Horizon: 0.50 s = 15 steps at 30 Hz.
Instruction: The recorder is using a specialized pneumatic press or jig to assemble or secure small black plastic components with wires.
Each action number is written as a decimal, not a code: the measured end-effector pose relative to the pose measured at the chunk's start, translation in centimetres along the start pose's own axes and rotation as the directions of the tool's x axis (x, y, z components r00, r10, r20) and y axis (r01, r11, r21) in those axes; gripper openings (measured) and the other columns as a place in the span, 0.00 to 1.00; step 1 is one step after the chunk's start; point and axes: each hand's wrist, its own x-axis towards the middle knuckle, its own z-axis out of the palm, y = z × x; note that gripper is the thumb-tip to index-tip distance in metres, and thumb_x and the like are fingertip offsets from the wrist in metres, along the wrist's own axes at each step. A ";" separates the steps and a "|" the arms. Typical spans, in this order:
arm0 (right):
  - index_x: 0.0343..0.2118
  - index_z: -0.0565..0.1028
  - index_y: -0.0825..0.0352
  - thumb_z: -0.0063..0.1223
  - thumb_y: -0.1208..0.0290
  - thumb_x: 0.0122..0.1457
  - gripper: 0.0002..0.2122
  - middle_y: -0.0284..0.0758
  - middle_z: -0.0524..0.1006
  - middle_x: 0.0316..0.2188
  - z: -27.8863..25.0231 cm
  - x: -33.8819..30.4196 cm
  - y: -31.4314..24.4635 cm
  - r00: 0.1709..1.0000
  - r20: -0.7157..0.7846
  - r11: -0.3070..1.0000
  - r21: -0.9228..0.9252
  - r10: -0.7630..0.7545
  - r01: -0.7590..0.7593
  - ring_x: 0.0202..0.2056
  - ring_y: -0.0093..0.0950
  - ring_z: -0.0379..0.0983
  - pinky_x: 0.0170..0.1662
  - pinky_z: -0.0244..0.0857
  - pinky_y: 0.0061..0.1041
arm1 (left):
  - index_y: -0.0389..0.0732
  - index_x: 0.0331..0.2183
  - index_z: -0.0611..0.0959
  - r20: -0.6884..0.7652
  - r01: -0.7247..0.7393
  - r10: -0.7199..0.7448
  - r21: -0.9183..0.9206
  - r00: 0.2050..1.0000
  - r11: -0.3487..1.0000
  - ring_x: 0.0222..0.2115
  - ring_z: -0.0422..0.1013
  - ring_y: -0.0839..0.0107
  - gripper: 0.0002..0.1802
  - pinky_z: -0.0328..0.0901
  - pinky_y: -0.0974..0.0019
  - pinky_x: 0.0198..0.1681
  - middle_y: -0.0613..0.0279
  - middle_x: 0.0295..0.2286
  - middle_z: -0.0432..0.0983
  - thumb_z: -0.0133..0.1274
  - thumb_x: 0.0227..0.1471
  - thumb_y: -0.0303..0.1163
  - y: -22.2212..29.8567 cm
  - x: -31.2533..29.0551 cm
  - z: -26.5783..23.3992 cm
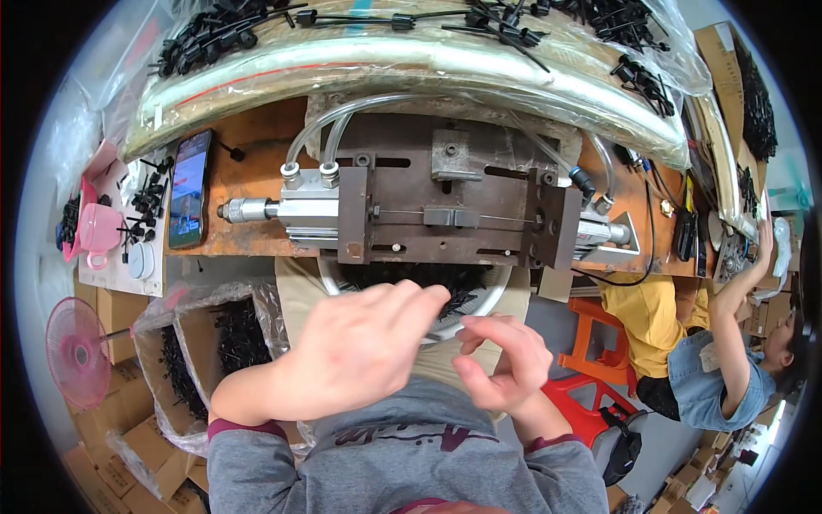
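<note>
Black plastic parts lie heaped in a white bowl just below the metal press fixture. Directly over that bowl the left hand is hung loose and ungrasping, while the right hand is curled; whether anything is pinched cannot be told. One piece is best picked singly, so that tangling is avoided.

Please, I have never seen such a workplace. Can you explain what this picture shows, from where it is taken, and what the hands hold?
The camera sits on a person's head and looks down, so the edges bend. The left hand and right hand hover above a white bowl of small black parts; whether they hold anything is unclear. Ahead, on the wooden bench, stands a rusty metal press fixture with air cylinders and clear hoses. A phone lies to the left, near a pink cup. Another person works at the right.
</note>
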 end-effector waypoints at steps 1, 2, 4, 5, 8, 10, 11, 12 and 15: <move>0.32 0.79 0.71 0.66 0.79 0.45 0.10 0.36 0.77 0.25 0.0 0.6 -0.7 0.998 -0.021 0.998 -0.022 -0.051 0.050 0.24 0.28 0.75 0.27 0.71 0.23 | 0.34 0.42 0.76 0.065 -0.008 0.004 0.065 0.998 0.998 0.25 0.73 0.61 0.26 0.68 0.63 0.27 0.57 0.26 0.71 0.51 0.33 0.17 0.2 0.2 0.8; 0.32 0.79 0.71 0.67 0.80 0.44 0.10 0.36 0.78 0.25 0.1 1.2 -1.2 0.994 -0.038 0.994 -0.044 -0.101 0.100 0.24 0.29 0.76 0.28 0.72 0.23 | 0.34 0.42 0.75 0.071 -0.027 0.024 0.049 0.997 0.998 0.26 0.73 0.62 0.26 0.68 0.64 0.27 0.58 0.26 0.70 0.52 0.34 0.19 0.4 0.4 1.3; 0.30 0.79 0.71 0.69 0.80 0.41 0.11 0.38 0.78 0.26 -0.4 2.1 -1.4 0.977 -0.012 0.970 -0.115 -0.215 0.212 0.27 0.29 0.77 0.30 0.73 0.23 | 0.32 0.42 0.72 0.084 -0.067 0.065 0.022 0.994 0.997 0.27 0.73 0.64 0.25 0.68 0.66 0.27 0.58 0.26 0.67 0.54 0.36 0.23 0.5 0.7 2.0; 0.30 0.79 0.71 0.69 0.80 0.41 0.11 0.38 0.79 0.26 -0.9 2.5 -1.4 0.982 0.011 0.979 -0.082 -0.186 0.186 0.27 0.29 0.77 0.31 0.73 0.23 | 0.32 0.42 0.72 0.060 -0.079 0.078 0.004 0.995 0.997 0.27 0.73 0.64 0.25 0.68 0.66 0.27 0.58 0.26 0.68 0.54 0.36 0.22 0.4 0.9 2.1; 0.29 0.79 0.69 0.69 0.80 0.42 0.10 0.37 0.80 0.27 -2.7 4.6 -1.5 0.990 0.066 0.993 0.015 -0.122 0.121 0.29 0.28 0.77 0.32 0.72 0.22 | 0.33 0.45 0.71 -0.021 -0.050 0.047 -0.125 0.999 0.991 0.26 0.72 0.65 0.25 0.67 0.66 0.28 0.57 0.28 0.68 0.52 0.39 0.18 -0.1 1.1 1.8; 0.28 0.79 0.69 0.63 0.82 0.46 0.06 0.35 0.80 0.27 -5.0 7.2 0.5 0.991 -0.060 0.993 -0.016 -0.118 0.117 0.28 0.26 0.76 0.32 0.67 0.19 | 0.34 0.47 0.70 -0.046 0.025 -0.041 -0.313 0.998 0.949 0.28 0.71 0.68 0.26 0.67 0.68 0.29 0.57 0.31 0.68 0.49 0.43 0.15 0.1 1.3 1.6; 0.29 0.78 0.69 0.61 0.81 0.47 0.06 0.34 0.79 0.27 -5.3 10.4 1.2 0.951 -0.216 0.967 -0.180 -0.220 0.183 0.27 0.24 0.74 0.32 0.66 0.19 | 0.34 0.50 0.69 -0.012 0.076 -0.092 -0.460 0.996 0.885 0.30 0.71 0.69 0.27 0.67 0.67 0.32 0.57 0.33 0.67 0.49 0.44 0.15 0.4 1.3 1.4; 0.31 0.79 0.68 0.60 0.80 0.49 0.06 0.33 0.78 0.27 -6.5 13.3 1.9 0.947 -0.225 0.949 -0.266 -0.230 0.167 0.27 0.22 0.72 0.31 0.65 0.18 | 0.33 0.52 0.68 0.034 0.119 -0.123 -0.596 0.992 0.794 0.33 0.71 0.70 0.28 0.67 0.66 0.34 0.57 0.35 0.67 0.48 0.46 0.14 0.9 1.4 0.8; 0.36 0.79 0.65 0.59 0.75 0.51 0.08 0.36 0.77 0.29 -8.4 21.2 4.9 0.958 -0.067 0.846 -0.490 -0.278 0.211 0.33 0.29 0.73 0.38 0.67 0.26 | 0.34 0.61 0.59 0.139 0.188 -0.128 -0.795 0.982 0.576 0.40 0.69 0.70 0.37 0.66 0.65 0.43 0.57 0.41 0.64 0.44 0.48 0.11 0.8 0.6 0.7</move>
